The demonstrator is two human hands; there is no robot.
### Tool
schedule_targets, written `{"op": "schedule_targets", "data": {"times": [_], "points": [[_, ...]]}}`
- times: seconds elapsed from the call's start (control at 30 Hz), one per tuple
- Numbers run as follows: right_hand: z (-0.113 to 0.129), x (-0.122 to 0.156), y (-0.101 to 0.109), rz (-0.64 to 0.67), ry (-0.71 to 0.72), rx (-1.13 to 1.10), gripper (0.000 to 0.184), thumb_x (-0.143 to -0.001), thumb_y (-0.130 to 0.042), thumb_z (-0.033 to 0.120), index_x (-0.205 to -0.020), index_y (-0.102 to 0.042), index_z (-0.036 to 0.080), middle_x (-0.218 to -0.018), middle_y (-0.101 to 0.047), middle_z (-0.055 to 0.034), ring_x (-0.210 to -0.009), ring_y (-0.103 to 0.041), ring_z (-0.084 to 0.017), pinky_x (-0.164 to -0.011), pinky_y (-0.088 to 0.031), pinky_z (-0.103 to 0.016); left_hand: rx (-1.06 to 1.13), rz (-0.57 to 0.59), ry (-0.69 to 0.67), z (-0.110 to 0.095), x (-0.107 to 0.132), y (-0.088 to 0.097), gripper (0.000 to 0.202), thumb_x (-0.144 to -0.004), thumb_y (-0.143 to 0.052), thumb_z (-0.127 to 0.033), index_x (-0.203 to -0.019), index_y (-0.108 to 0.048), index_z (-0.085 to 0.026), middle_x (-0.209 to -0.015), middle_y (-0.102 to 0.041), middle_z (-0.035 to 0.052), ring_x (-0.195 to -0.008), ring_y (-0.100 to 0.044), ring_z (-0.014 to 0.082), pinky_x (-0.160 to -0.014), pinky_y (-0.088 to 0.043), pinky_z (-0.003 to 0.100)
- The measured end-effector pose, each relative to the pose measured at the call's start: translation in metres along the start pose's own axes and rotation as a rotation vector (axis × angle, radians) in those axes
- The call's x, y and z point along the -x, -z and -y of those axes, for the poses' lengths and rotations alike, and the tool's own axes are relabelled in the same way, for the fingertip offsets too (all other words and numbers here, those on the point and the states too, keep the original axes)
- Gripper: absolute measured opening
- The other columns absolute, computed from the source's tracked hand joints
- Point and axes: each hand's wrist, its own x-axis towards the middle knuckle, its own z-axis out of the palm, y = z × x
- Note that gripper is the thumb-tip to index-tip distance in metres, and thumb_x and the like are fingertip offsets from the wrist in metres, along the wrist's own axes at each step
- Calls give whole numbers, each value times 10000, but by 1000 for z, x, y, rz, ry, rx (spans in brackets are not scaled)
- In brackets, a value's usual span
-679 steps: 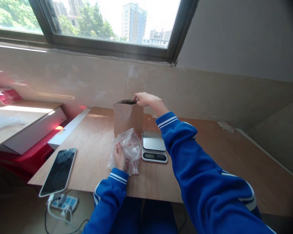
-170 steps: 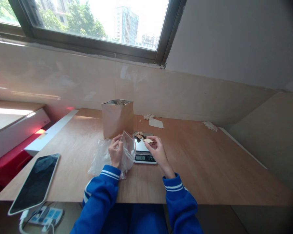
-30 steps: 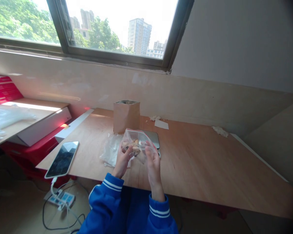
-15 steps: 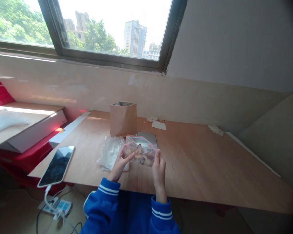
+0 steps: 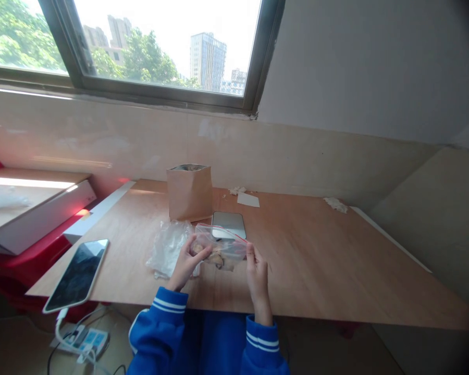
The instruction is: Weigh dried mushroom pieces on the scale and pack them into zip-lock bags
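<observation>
Between my hands hangs a clear zip bag (image 5: 229,250) with a red line along its top edge. Inside it lie brownish, dark-edged pieces that look dried; their exact kind is too small to tell. My left hand (image 5: 187,263) pinches the bag's left side, thumb in front. The right side is gripped near the top corner by my right hand (image 5: 257,271). Just behind the bag, a flat silver-topped device (image 5: 229,221) rests on the table. To the left, crumpled clear plastic bags (image 5: 168,247) lie partly behind my left hand.
A brown paper bag (image 5: 189,192) stands upright with its top open. A phone (image 5: 78,276) on a charging cable overhangs the left table edge. A white card (image 5: 248,200) and crumpled scraps (image 5: 336,204) lie at the back of the table (image 5: 316,260). A power strip (image 5: 86,341) sits below.
The view has shifted slightly to the right. The zip bag is lower and flatter, its pieces gathered toward the left, and more of the silver-topped device shows behind it.
</observation>
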Motion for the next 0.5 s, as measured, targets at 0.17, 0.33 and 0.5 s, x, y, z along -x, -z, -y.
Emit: {"op": "schedule_targets", "data": {"times": [0.17, 0.33, 0.5], "points": [[-2, 0, -8, -148, -35, -60, 575, -859, -446, 671, -792, -700, 160, -852, -749, -122, -707, -697, -248, -710, -533, -337, 17, 6, -87, 0, 1, -2, 243, -778, -688, -408, -853, -722, -180, -860, -694, 47, -842, -631, 179, -796, -480, 261], [-6, 1, -20, -395, 10, -1, 593, -831, -438, 716, -710, -646, 173, -591, -683, -75, -519, -633, -216, -547, -483, -300, 125, -73, -42, 0, 6, -17, 327, -809, -636, -476, -891, -694, -165, -798, -695, 38, -698, -649, 160, -680, -516, 274], [-7, 3, -24, -517, 44, 85, 613, -860, -362, 721, -648, -598, 196, -421, -554, -7, -374, -524, -171, -466, -407, -284, 125, -224, -70, 6, 7, -24, 344, -768, -679, -488, -864, -693, -157, -667, -654, 0, -572, -595, 127, -552, -473, 227]]}}
